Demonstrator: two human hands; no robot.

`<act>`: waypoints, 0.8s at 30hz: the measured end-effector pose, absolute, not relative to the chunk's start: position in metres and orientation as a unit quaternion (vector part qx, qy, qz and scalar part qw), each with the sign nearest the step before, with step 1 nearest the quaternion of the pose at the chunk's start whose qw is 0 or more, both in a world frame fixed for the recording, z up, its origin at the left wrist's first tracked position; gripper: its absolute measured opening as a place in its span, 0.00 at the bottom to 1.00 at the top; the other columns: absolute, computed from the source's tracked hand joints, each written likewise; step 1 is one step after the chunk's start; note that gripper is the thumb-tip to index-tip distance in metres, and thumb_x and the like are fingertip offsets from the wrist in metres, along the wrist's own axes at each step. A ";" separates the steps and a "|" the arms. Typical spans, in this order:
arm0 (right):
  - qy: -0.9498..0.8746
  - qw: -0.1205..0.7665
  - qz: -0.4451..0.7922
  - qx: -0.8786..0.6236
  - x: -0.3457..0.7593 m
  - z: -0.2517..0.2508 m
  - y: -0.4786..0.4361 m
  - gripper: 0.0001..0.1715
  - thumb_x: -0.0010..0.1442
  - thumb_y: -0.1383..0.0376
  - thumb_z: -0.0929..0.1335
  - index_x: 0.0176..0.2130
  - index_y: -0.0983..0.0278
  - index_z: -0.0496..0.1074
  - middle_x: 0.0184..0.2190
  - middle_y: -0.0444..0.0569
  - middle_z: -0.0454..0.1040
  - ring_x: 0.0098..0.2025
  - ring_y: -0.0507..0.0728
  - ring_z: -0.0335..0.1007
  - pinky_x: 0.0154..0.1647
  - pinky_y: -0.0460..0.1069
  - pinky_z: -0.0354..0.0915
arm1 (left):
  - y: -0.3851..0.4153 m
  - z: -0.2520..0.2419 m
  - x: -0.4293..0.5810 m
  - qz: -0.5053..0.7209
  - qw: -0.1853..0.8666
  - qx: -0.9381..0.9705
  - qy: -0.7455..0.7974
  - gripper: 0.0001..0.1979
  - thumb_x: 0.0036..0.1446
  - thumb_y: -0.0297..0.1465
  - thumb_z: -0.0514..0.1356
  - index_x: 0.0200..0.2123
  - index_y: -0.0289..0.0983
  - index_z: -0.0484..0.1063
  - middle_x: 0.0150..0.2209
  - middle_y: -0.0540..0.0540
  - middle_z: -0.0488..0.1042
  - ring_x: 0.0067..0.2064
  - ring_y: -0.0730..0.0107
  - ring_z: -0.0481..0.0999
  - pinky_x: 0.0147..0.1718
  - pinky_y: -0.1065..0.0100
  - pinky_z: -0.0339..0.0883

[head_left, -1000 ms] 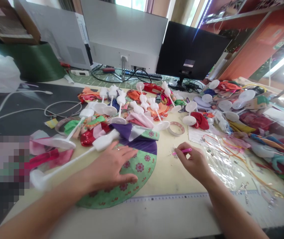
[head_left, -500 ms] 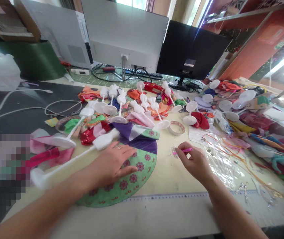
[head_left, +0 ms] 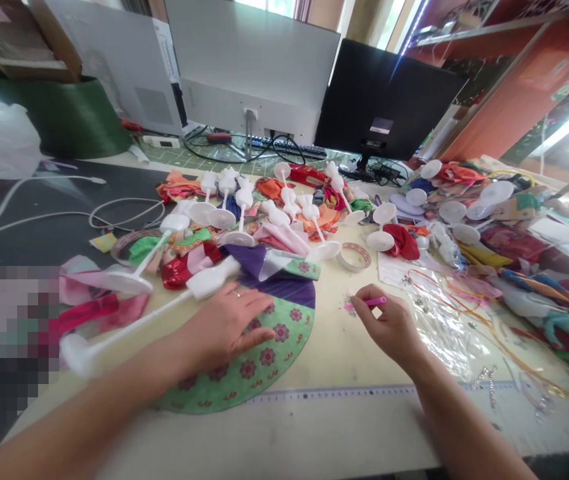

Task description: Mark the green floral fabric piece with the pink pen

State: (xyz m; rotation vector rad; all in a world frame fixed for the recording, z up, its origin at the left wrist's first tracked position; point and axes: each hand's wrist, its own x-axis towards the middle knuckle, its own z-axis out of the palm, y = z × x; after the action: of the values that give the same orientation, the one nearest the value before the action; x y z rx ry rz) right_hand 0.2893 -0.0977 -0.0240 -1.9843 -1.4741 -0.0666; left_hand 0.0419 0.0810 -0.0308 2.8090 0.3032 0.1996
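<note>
My left hand [head_left: 225, 325] lies flat with fingers spread on a round green cloth skirt with red flowers and a purple band [head_left: 264, 360]. A white plastic doll stand [head_left: 129, 320] lies across the skirt's top, just left of that hand. My right hand [head_left: 389, 325] is closed in a pinch on a small pink stick [head_left: 367, 303], its tip over a little heap of tiny beads [head_left: 348, 298] on the cream tabletop [head_left: 344, 413].
Behind lie several white doll stands with coloured cloth pieces [head_left: 244, 220] and a tape roll [head_left: 355, 257]. More stands, cloth and cords crowd the right [head_left: 489, 253]. Two monitors [head_left: 254, 67] stand at the back. White cables [head_left: 54, 213] cross the dark mat at left.
Almost nothing has moved. My left hand has slid slightly up and left on the skirt; my right hand stays in place with the pink stick.
</note>
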 end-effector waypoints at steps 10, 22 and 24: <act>-0.566 0.510 0.076 -0.643 0.262 -0.018 -0.098 0.04 0.61 0.67 0.66 0.34 0.62 0.72 0.21 0.43 0.71 0.23 0.51 0.68 0.23 0.46 0.68 | 0.086 -0.018 0.040 0.018 0.310 0.941 0.132 0.31 0.66 0.48 0.41 0.62 0.33 0.59 0.63 0.41 0.60 0.65 0.57 0.57 0.63 0.53 0.48; -0.900 0.199 -0.009 -0.387 0.194 -0.040 -0.094 0.16 0.60 0.75 0.60 0.46 0.69 0.70 0.50 0.60 0.74 0.54 0.63 0.70 0.55 0.60 0.68 | 0.094 -0.027 0.041 0.082 0.454 0.879 0.122 0.31 0.66 0.46 0.41 0.61 0.30 0.58 0.63 0.38 0.61 0.64 0.61 0.58 0.63 0.58 0.48; -0.898 0.199 -0.011 -0.392 0.193 -0.041 -0.095 0.15 0.61 0.75 0.60 0.45 0.70 0.70 0.49 0.60 0.74 0.53 0.63 0.70 0.55 0.59 0.68 | 0.096 -0.027 0.039 0.118 0.495 0.851 0.135 0.30 0.66 0.46 0.43 0.60 0.29 0.61 0.62 0.36 0.63 0.62 0.60 0.62 0.61 0.58 0.53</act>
State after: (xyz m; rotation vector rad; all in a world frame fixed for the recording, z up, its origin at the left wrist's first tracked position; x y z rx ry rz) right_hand 0.1934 -0.0947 -0.0413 -1.0964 -2.5126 -0.0299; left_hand 0.0393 0.0964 -0.0273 2.0617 0.3262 0.2853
